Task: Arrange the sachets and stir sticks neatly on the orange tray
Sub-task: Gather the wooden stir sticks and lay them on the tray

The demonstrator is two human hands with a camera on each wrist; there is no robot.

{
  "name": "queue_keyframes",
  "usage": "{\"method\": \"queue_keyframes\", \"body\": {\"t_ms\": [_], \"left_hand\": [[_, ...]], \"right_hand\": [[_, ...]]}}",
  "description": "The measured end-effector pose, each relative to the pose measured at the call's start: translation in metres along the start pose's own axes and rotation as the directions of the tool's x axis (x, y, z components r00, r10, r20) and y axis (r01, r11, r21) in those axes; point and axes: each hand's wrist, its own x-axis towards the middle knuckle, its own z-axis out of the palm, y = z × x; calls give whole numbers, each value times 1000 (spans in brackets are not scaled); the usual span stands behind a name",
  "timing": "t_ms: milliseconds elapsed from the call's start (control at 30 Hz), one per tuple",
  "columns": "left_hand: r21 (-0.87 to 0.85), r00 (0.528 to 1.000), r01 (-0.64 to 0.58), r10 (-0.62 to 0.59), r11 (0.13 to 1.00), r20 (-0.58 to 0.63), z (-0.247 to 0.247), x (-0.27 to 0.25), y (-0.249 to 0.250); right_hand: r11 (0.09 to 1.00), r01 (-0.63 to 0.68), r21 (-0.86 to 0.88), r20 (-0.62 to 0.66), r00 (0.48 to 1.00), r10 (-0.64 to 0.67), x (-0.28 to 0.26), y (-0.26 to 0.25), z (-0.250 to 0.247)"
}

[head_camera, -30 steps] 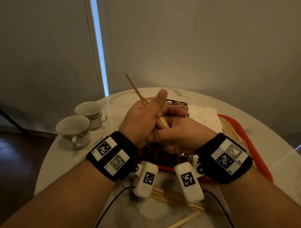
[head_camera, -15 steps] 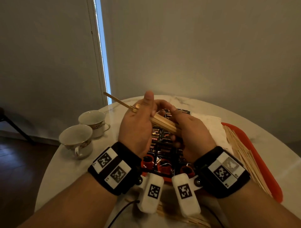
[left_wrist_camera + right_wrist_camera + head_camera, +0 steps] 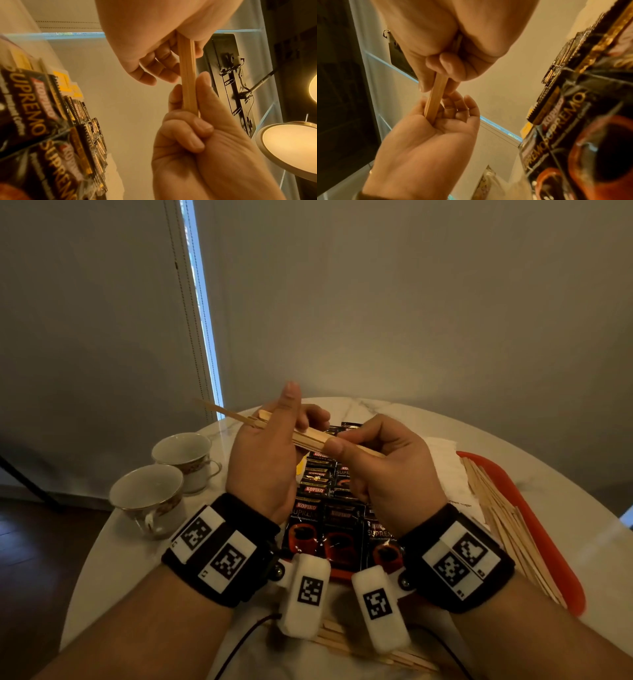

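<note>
A bundle of wooden stir sticks is held almost level above the tray between both hands. My left hand grips its left part, thumb straight up, and one stick pokes out farther left. My right hand pinches the right end with thumb on top. Below them, black Kopiko sachets lie in overlapping rows on the orange tray. A row of stir sticks lies along the tray's right side.
Two empty teacups stand at the left of the round marble table. White paper sachets sit on the tray's far part. Several loose sticks lie on the table in front of the tray, under my wrists.
The bundle has swung from steeply tilted to nearly level. My hands have slid apart along it, and the right thumb now presses on top.
</note>
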Motion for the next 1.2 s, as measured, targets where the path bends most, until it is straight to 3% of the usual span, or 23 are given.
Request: {"method": "queue_keyframes", "body": {"t_ms": [200,300,400,533,900,1000,1200], "left_hand": [[-6,999,-36,36,999,12,-2,0,6],[-25,992,-110,108,994,-65,-4,3,14],[-22,962,-227,220,974,-162,-10,7,22],[145,928,-345,360,927,-96,-15,8,19],[475,936,-350,320,808,145,-11,-2,4],[472,945,-326,270,819,185,-9,-3,5],[453,937,-350,307,819,168,-9,-5,6]], "right_hand": [[973,-80,216,22,997,77,4,1,-1],[930,-151,336,16,988,154,9,4,-5],[916,-194,352,15,979,202,13,6,-12],[914,-238,328,27,970,243,14,8,-13],[926,-228,302,48,973,224,13,-3,-10],[923,-241,300,43,970,240,11,-3,-8],[922,-295,249,62,955,289,10,-4,-6]]}}
